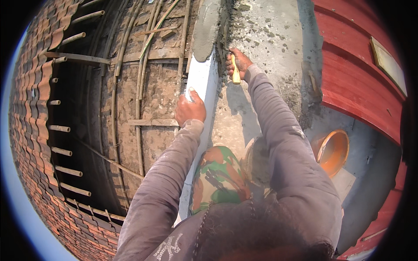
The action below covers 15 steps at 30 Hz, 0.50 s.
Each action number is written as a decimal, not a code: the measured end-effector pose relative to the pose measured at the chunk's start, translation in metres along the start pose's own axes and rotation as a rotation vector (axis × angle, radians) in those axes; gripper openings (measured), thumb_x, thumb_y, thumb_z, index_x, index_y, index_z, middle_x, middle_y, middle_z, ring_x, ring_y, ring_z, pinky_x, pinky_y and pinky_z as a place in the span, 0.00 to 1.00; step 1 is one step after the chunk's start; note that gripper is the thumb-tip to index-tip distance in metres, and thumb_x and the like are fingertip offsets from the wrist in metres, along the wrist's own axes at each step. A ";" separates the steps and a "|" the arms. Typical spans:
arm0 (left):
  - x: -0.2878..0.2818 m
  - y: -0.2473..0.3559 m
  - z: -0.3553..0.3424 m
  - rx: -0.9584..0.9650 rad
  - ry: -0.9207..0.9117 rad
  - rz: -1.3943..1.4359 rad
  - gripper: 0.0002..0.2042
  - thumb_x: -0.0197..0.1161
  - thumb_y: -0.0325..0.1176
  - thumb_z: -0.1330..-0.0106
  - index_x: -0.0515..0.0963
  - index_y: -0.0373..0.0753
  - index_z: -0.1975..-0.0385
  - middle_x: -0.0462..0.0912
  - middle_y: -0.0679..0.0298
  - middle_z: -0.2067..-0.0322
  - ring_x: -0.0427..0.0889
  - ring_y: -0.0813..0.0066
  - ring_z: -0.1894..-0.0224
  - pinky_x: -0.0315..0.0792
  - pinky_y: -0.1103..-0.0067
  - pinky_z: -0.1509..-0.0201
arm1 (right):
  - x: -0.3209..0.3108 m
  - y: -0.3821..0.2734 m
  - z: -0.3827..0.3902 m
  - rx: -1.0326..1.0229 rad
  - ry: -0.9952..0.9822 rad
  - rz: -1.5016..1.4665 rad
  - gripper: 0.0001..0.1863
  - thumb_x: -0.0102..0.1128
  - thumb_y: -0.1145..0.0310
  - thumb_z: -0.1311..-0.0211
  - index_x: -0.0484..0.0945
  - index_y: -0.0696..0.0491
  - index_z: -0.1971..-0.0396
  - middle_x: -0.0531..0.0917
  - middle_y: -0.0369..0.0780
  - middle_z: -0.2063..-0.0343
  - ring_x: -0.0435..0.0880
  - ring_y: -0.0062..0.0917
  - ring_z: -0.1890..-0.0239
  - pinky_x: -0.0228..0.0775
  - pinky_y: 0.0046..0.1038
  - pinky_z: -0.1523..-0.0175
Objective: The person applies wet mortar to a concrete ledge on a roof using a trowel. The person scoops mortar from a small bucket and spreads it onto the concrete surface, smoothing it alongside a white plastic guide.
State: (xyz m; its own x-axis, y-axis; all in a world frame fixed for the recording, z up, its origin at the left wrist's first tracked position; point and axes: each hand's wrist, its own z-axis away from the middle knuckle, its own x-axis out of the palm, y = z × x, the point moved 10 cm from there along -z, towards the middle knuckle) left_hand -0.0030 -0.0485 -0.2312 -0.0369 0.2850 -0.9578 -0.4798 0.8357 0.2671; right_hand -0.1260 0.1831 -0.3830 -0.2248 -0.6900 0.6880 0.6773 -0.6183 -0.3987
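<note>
My left hand point(190, 105) grips the top of a long white beam or wall edge point(200, 75), thumb uppermost. A layer of wet grey mortar point(205, 32) covers that edge's upper stretch. Just right of the mortared edge, my right hand point(238, 65) is closed on a yellow-handled tool point(235, 72), probably a trowel; its working end is hard to make out against the mortar. My camouflage-clad leg point(220, 174) is below, between my forearms.
Left are bamboo poles on rough boards point(141, 87), a dark gap and tiled roofing point(35, 100). Right are a mortar-spattered concrete surface point(272, 30), red roofing sheets point(352, 74) and an orange bucket point(342, 152). A round grey container point(252, 161) is partly hidden by my right arm.
</note>
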 end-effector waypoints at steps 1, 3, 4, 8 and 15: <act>0.000 0.001 0.000 0.003 0.001 0.004 0.31 0.45 0.58 0.22 0.84 0.34 0.50 0.87 0.43 0.51 0.85 0.41 0.47 0.77 0.57 0.41 | 0.006 -0.011 0.010 -0.033 0.043 0.046 0.21 0.56 0.43 0.27 0.70 0.45 0.72 0.67 0.28 0.84 0.66 0.17 0.85 0.64 0.26 0.79; 0.002 -0.002 -0.003 0.005 0.011 -0.005 0.31 0.45 0.58 0.22 0.83 0.33 0.50 0.87 0.42 0.52 0.85 0.41 0.48 0.77 0.57 0.42 | 0.018 -0.024 0.025 -0.092 0.120 0.136 0.21 0.55 0.44 0.27 0.70 0.45 0.72 0.67 0.29 0.84 0.66 0.17 0.85 0.64 0.26 0.79; 0.000 0.001 -0.004 0.012 0.016 -0.007 0.31 0.45 0.58 0.22 0.83 0.33 0.50 0.87 0.42 0.52 0.86 0.41 0.48 0.77 0.57 0.42 | 0.019 -0.024 0.030 -0.093 0.136 0.165 0.21 0.54 0.44 0.27 0.70 0.46 0.71 0.68 0.29 0.83 0.66 0.17 0.84 0.65 0.27 0.79; -0.004 0.002 0.003 0.006 0.022 -0.026 0.29 0.49 0.56 0.23 0.83 0.32 0.50 0.88 0.44 0.53 0.87 0.45 0.50 0.77 0.57 0.44 | 0.028 -0.014 0.059 -0.151 0.206 0.304 0.22 0.53 0.44 0.27 0.71 0.48 0.70 0.69 0.31 0.81 0.67 0.19 0.84 0.68 0.30 0.77; -0.005 0.005 0.006 -0.007 0.002 0.027 0.30 0.47 0.57 0.23 0.84 0.32 0.52 0.88 0.45 0.52 0.87 0.46 0.49 0.75 0.55 0.41 | 0.039 0.089 0.112 -0.101 0.223 0.185 0.24 0.53 0.42 0.27 0.72 0.49 0.69 0.71 0.32 0.81 0.71 0.22 0.83 0.72 0.33 0.76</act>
State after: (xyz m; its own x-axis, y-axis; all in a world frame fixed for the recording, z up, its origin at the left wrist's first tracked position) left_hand 0.0002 -0.0427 -0.2243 -0.0520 0.3061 -0.9506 -0.4851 0.8243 0.2919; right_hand 0.0040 0.1427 -0.3236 -0.2603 -0.8529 0.4526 0.6507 -0.5013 -0.5703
